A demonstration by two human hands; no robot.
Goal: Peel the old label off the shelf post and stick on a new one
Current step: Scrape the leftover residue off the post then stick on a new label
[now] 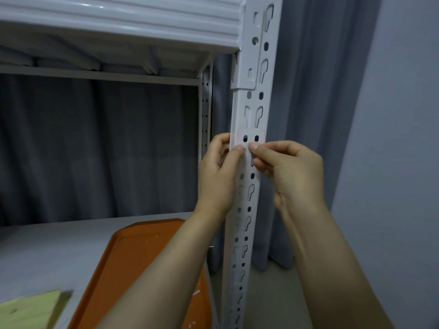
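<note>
A white metal shelf post with rows of slots and holes runs down the middle of the view. A pale, nearly see-through label lies across the post at hand height. My left hand wraps the post's left edge, thumb pressed on the label's lower left part. My right hand comes from the right, thumb and forefinger pinched at the label's lower edge by the post's middle. The two thumb tips almost touch. Whether the label's edge is lifted is too faint to tell.
An orange tray with small white scraps lies on the grey shelf board below my left forearm. A pale wooden piece sits at the bottom left. A white shelf beam crosses overhead. Grey curtains hang behind; a wall stands at the right.
</note>
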